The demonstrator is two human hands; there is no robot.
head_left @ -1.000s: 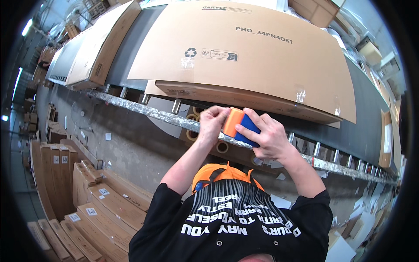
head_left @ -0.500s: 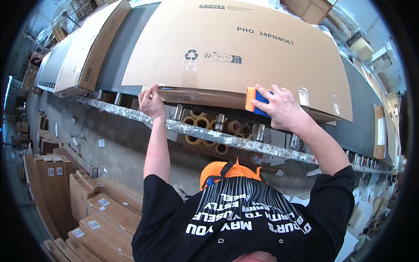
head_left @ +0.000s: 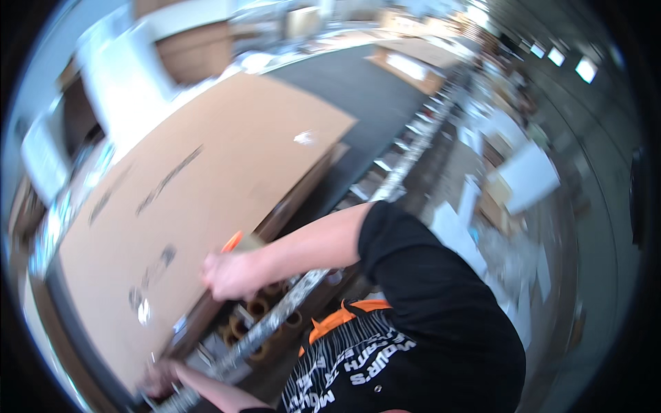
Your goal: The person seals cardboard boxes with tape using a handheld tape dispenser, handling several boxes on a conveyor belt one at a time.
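Observation:
A large flat brown cardboard box [head_left: 206,158] lies on the dark conveyor belt, its near side edge running beside my hands. My right hand [head_left: 237,275] is closed round a tape dispenser [head_left: 233,241]; its orange part and a yellowish roll show beyond the fingers, at the box's near edge. My left hand [head_left: 160,377] is at the near left corner of the box, smeared by motion, so its fingers cannot be made out. Shiny clear tape pieces [head_left: 143,313] stick to the box top near that edge.
A metal rail [head_left: 296,296] runs along the belt's near side, with several tape rolls [head_left: 258,306] below it. Another cardboard box [head_left: 413,62] sits farther along the belt [head_left: 344,82]. White sheets [head_left: 530,179] and scraps litter the floor at right.
My view has swung to the right, so the box and both hands now appear farther left and lower. My right hand still holds the tape dispenser near the box edge.

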